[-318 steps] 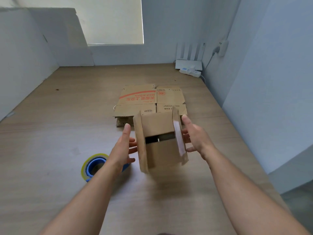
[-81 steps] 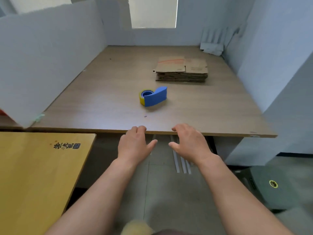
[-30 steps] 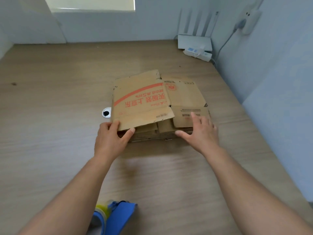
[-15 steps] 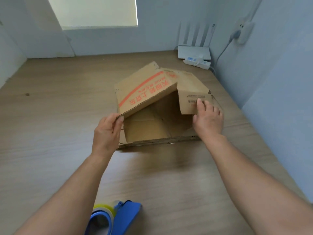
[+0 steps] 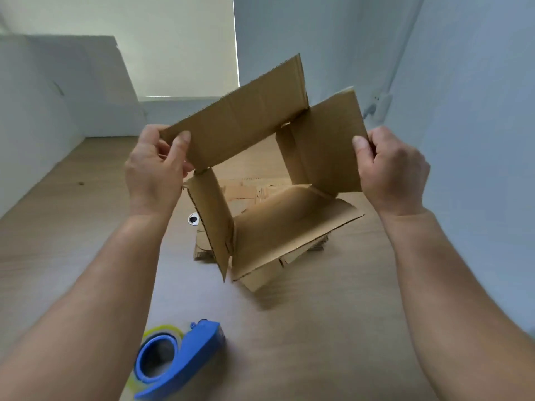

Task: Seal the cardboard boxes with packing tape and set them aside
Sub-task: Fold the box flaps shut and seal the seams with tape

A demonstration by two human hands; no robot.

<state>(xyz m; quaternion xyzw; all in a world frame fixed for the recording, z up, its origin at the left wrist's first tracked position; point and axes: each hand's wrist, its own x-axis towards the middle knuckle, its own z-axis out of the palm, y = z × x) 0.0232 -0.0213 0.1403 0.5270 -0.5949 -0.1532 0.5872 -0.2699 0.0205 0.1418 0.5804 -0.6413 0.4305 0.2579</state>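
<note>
**Opened Carton Held Up Over The Table**

A wooden table (image 5: 318,328) filled the view, closed in by pale partition walls, with a plug and cable (image 5: 379,107) on the right wall.

Above its middle hung a plain brown cardboard box (image 5: 249,125), pulled open into a tilted square tube, open at both ends so the table showed through it. Its flaps stood loose, and the lowest one hung down toward the tabletop; whether it touched could not be told. The faces turned to the camera carried no print.

The left hand (image 5: 153,175) pinched the left end of the upper panel, thumb on the near face and fingers curled behind. The right hand (image 5: 393,172) gripped the outer edge of the right panel the same way, thumb in front, fingers wrapped round the back.

A stack of flattened boxes (image 5: 249,189) lay on the table under and behind the carton; its orange print was too blurred to read.

Near the front edge, well apart from the box, lay a blue tape dispenser (image 5: 185,363) holding a roll with a yellow rim (image 5: 162,331).

A small round white-rimmed disc (image 5: 193,219) sat just beside the stack's left side.
</note>
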